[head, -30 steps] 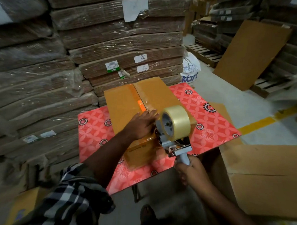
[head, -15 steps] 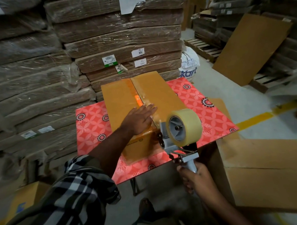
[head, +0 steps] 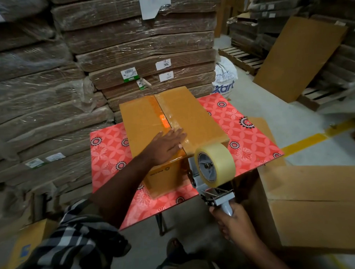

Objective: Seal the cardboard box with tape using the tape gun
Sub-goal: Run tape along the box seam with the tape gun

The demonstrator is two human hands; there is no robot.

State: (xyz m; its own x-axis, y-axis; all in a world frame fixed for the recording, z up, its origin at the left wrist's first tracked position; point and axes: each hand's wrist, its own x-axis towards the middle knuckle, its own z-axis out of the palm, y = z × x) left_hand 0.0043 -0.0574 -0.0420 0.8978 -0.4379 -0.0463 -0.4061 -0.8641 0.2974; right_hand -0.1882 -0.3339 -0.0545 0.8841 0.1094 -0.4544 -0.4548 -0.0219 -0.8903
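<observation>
A closed brown cardboard box lies on a small red floral table. Clear tape runs along its centre seam and down over the near end. My left hand lies flat on the box top near the front edge, fingers spread, pressing on the tape. My right hand grips the grey handle of the tape gun. The gun sits below the box's near right corner, off the table edge, and its big clear roll faces me.
Shrink-wrapped stacks of flat cardboard rise behind and to the left of the table. A large brown carton stands at my right, next to my right hand. A white sack, pallets and a leaning cardboard sheet are at the back right.
My right hand has pulled the tape gun off the box top, toward me and down past the front edge. My left hand has slid slightly forward along the seam.
</observation>
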